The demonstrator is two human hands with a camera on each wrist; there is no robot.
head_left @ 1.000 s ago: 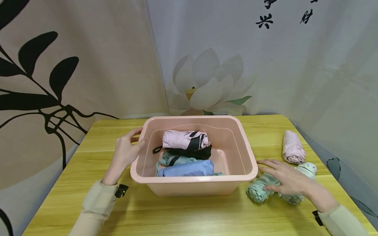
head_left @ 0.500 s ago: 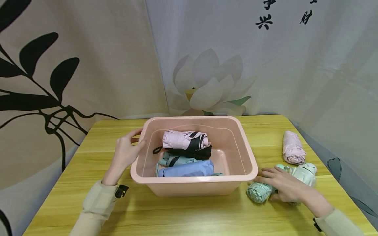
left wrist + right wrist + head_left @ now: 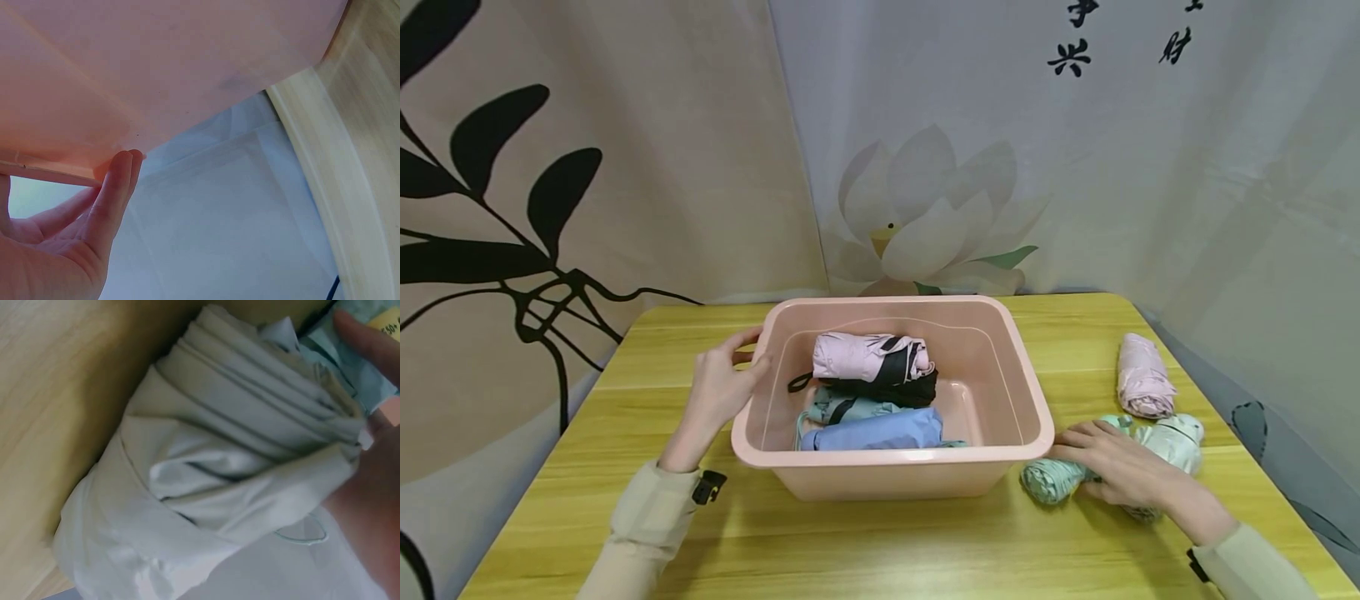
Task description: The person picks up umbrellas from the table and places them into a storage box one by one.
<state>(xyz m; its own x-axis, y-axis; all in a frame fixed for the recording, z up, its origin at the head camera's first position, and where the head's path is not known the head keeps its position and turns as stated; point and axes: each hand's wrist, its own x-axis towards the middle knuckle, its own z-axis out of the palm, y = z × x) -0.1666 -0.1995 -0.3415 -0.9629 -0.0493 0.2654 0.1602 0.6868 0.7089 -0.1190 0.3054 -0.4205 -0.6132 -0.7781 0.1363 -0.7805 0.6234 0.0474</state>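
A pink plastic bin point(image 3: 891, 458) stands mid-table, and my left hand point(image 3: 718, 387) holds its left rim, thumb on the inner side. In the left wrist view, fingers point(image 3: 112, 197) reach under the rim to the outer wall. To the right of the bin, my right hand point(image 3: 1123, 471) grips a green folded umbrella point(image 3: 1051, 481) lying flat beside the bin's corner. The thumb presses on it in the right wrist view. Just right of it lies a pale green folded umbrella point(image 3: 1180, 446), large in the right wrist view and partly hidden by the hand in the head view.
Inside the bin lie folded umbrellas: a pink one with a black strap point(image 3: 850, 357), a black one point(image 3: 917, 388), a teal one point(image 3: 853, 406) and a blue one point(image 3: 880, 429). Another pink umbrella point(image 3: 1144, 375) rests near the wooden table's point(image 3: 880, 550) right edge. A printed curtain hangs behind.
My right hand has lowered onto the green umbrella, closed around it and shifted it slightly left. The left hand and the bin have stayed in place.
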